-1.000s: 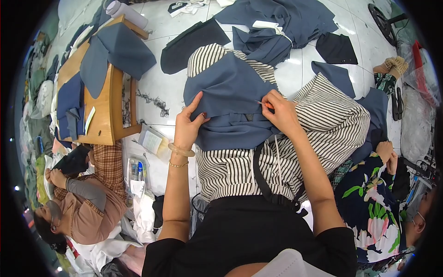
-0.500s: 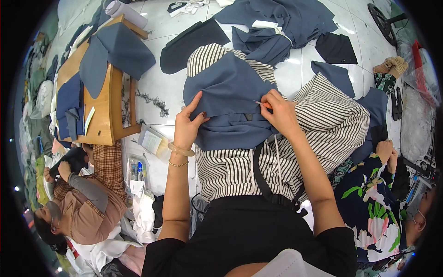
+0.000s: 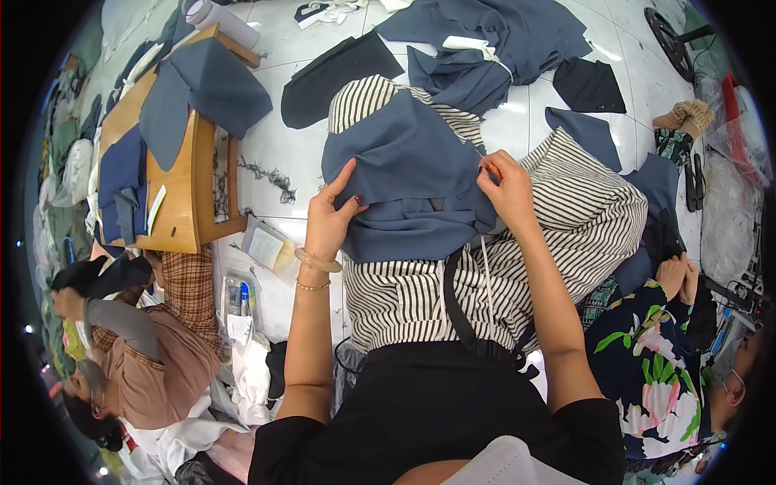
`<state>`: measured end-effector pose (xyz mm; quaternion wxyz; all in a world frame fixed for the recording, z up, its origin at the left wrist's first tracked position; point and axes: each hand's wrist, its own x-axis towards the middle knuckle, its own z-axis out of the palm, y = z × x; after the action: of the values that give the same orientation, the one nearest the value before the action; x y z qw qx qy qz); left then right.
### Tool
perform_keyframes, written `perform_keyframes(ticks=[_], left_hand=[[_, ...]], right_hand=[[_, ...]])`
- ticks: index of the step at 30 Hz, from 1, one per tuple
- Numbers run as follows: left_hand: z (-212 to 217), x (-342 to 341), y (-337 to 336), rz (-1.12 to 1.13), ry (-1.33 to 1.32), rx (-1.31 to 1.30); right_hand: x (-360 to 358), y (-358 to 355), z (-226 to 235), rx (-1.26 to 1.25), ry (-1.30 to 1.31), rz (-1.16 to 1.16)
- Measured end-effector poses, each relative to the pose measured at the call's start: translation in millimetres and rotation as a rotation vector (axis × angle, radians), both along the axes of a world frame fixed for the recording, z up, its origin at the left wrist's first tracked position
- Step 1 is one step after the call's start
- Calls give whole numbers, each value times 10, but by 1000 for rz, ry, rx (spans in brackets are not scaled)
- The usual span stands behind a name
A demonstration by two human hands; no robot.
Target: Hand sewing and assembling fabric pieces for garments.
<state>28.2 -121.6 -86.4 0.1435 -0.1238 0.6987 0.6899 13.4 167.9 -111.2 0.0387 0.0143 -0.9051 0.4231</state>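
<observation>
A slate-blue piece of cloth [image 3: 404, 149] lies over my lap, on the black-and-white striped fabric [image 3: 396, 295] covering my legs. A folded strip and a narrow gap run across its lower part. My left hand [image 3: 330, 217] rests at the cloth's left edge, thumb and forefinger spread apart on it; the other fingers are partly hidden. At the right edge, my right hand [image 3: 509, 192] is closed on a small orange-handled tool [image 3: 491, 170] with a thin tip, its exact kind too small to make out. The tip is close to the cloth's upper right edge.
Blue cloth [image 3: 529, 36] lies heaped on the tiled floor ahead, with dark cut pieces [image 3: 335, 77] around it. A wooden stool [image 3: 182, 214] bearing fabric stands at left. Two co-workers sit close by, one at left [image 3: 158, 356], one in a floral top [image 3: 647, 364] at right.
My right hand has moved right and slightly up, taking the orange-handled tool from the cloth's middle to its right edge. My left hand stays put. The left co-worker's hands have shifted outward with dark cloth.
</observation>
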Motion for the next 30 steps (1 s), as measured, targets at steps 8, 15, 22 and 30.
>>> perform_keyframes(ticks=[8,15,22,30], left_hand=[[16,-9,-2,-1,-13,12],[-5,-4,-8,-25,-8,-7],[48,-26,21,-39,-15,10],[37,-32,-5,-55,-29,23]], right_hand=[[103,-216,185,-136,-33,300],[76,-141,26,-129,-207,190],[49,21,-62,-263,-261,77],[142,-274,79,-69,8,344]])
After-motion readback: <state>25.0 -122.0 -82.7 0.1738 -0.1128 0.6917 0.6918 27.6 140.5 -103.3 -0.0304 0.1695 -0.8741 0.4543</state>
